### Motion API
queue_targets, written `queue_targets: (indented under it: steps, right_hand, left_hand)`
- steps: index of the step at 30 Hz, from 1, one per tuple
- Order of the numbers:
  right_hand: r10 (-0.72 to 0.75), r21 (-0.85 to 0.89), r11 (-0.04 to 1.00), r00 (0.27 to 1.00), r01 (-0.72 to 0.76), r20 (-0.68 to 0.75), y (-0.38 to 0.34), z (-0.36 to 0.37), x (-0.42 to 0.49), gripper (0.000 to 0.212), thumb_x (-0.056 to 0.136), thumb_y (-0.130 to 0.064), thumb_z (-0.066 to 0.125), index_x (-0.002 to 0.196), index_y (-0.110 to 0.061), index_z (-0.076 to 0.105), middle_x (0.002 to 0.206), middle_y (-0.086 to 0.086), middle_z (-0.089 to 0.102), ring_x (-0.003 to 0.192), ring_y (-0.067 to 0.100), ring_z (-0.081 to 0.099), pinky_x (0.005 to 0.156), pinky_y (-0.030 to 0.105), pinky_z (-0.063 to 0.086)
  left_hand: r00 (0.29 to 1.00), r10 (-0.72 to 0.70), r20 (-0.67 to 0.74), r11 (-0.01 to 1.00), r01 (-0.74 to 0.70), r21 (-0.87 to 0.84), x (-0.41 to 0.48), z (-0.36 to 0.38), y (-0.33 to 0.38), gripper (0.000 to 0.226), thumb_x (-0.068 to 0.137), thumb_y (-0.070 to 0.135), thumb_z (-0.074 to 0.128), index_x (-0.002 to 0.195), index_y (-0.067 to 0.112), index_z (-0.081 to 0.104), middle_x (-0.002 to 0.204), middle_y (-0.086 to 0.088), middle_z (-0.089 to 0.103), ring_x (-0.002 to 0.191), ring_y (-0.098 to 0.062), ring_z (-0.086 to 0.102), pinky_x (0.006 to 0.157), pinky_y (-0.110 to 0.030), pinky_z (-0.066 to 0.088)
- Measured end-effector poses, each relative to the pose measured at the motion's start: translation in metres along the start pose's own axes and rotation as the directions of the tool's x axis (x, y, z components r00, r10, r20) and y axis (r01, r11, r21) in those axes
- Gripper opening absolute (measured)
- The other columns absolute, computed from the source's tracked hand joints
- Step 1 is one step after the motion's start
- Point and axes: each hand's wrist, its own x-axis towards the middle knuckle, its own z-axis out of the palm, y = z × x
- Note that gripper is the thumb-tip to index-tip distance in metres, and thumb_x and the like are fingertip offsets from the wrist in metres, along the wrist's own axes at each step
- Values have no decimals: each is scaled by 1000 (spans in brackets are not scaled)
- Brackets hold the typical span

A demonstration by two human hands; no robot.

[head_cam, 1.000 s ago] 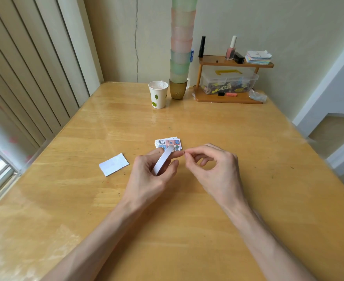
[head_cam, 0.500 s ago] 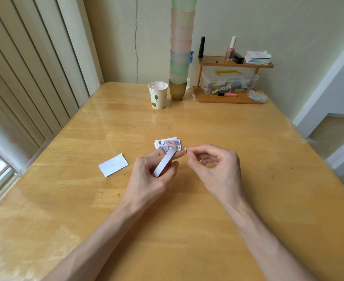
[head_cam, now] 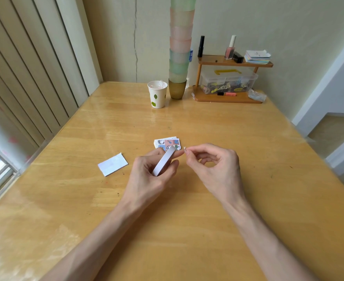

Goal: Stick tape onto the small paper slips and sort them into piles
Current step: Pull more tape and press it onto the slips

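**Tape end pinched beside the roll, slips just past the fingertips**

The tape roll (head_cam: 164,161) sits edge-on in the left hand (head_cam: 146,177). Fingers and thumb curl round it, and its long line runs from the palm up and away toward the fingertips. Just to the right of the roll's far edge, the right hand (head_cam: 217,169) pinches a tiny white tape end (head_cam: 184,149) between thumb and forefinger, with the other fingers loosely curled. Whether that bit is joined to the roll or torn free is too small to tell.

The small pile of printed slips (head_cam: 167,142) lies flat just beyond the left hand's fingertips, and up and to the left of the right hand's pinch. Both hands are close to it, the left slightly nearer. The taped piece likely needs only a short reach forward and left to land there. A blank white slip (head_cam: 112,164) lies apart, off to the left of the left hand.

Everything rests on a glossy wooden tabletop (head_cam: 248,199). Far beyond the hands, against the wall, stand a paper cup (head_cam: 157,95), a tall stack of cups (head_cam: 180,57) and a small shelf (head_cam: 227,62) over a clear box (head_cam: 227,83). Slatted blinds (head_cam: 25,67) run along the left.
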Motion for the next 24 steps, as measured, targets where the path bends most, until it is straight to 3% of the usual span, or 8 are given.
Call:
queue_targets:
  steps: [9,13,16,20,24]
  right_hand:
    - [8,-43,999,1000,-8,-8,1,1,-1,14,83,-7,79,80,-20,77,75,-9,75,66,11,66,68,20,52]
    - [-4,-14,1000,1000,4,8,1,1,-1,2,82,-19,77,83,-20,77,80,-7,76,69,15,69,68,23,53]
    - [0,-27,1000,1000,0,-5,2,1,-1,5,83,-17,78,82,-21,77,79,-8,76,68,15,68,69,24,53]
    - [9,-56,998,1000,-10,-16,2,1,-2,13,82,-9,79,78,-20,75,75,-11,74,65,13,66,68,23,53]
    - [35,-70,997,999,-38,-33,0,-1,-1,14,78,-8,79,75,-20,73,70,-10,72,62,9,62,67,27,54]
  left_hand:
    - [1000,-25,-8,999,25,-36,0,0,-3,26,96,7,71,109,27,82,64,15,41,60,-4,43,63,-15,35]
    - [1000,-22,-15,1000,22,-20,0,-1,-3,25,96,6,71,108,24,82,62,16,40,59,-4,43,62,-12,34]
    - [1000,-4,-11,1000,4,16,1,0,-4,27,95,5,71,106,26,82,61,16,40,59,-3,44,63,-12,33]
    - [1000,-22,14,1000,22,16,0,1,-4,16,95,2,70,100,9,83,60,20,47,60,1,50,64,-8,35]
    - [995,-102,-12,985,99,-145,1,-1,-3,22,96,12,72,104,28,84,79,-8,68,74,-9,56,68,-17,40]
